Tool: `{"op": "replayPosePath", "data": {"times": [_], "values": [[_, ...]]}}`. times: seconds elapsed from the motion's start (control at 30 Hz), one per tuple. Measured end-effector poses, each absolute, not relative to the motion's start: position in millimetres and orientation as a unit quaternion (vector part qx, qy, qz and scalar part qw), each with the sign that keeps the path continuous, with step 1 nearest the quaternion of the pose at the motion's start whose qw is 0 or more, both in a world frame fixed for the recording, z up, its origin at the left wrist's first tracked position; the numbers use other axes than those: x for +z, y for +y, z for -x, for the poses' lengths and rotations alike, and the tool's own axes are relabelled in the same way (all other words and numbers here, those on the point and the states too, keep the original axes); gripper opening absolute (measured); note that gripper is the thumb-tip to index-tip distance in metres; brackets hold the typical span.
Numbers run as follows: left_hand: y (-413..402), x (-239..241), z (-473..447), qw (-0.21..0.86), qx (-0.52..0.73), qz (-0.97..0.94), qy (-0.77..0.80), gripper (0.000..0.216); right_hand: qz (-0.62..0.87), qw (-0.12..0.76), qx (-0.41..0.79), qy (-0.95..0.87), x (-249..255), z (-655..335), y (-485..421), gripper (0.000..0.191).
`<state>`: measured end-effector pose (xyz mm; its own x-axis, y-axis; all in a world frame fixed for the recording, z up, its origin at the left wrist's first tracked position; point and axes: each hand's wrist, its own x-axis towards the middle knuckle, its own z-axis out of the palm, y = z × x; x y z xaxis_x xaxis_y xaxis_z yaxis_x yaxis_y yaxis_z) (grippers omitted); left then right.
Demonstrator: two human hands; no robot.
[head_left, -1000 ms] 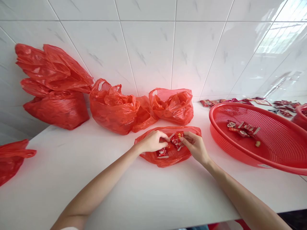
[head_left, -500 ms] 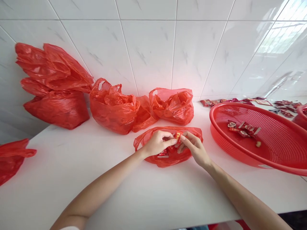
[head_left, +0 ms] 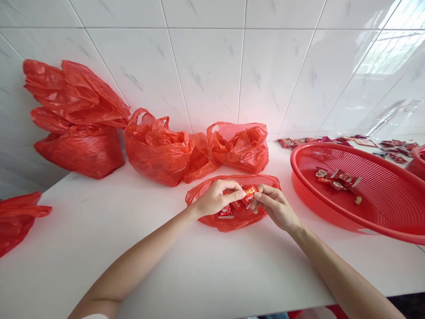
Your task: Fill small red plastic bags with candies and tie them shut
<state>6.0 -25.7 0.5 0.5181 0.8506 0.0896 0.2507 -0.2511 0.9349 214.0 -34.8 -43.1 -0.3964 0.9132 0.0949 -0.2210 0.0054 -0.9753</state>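
My left hand and my right hand pinch opposite ends of a small red wrapped candy packet with yellow lettering. They hold it over an open red plastic bag lying on the white table. Inside the bag, more red packets show beneath my left hand. What lies deeper in the bag is hidden by my fingers.
To the right, a large red mesh basket holds several red packets. Filled red bags line the tiled wall, and another red bag is at the left edge. Loose packets lie behind the basket.
The packet between my hands has turned from nearly upright to closer to level. My right hand has shifted slightly to the right, and its fingers have closed on the packet's end.
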Motion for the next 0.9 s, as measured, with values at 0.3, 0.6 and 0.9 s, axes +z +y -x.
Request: {"op": "replayPosePath", "data": {"times": [0.3, 0.6, 0.9], "values": [[-26.6, -0.4, -5.4, 0.533, 0.318, -0.703, 0.348, 0.032, 0.277, 0.43, 0.67, -0.538, -41.9, -212.0, -40.1, 0.03], [-27.1, -4.9, -8.9, 0.51, 0.314, -0.716, 0.359, 0.042, 0.322, 0.468, 0.615, -0.547, -43.9, -209.6, -41.0, 0.033], [-24.0, -10.8, -7.6, 0.516, 0.307, -0.722, 0.343, 0.037, 0.3, 0.464, 0.656, -0.514, -42.8, -208.6, -40.2, 0.029]]}}
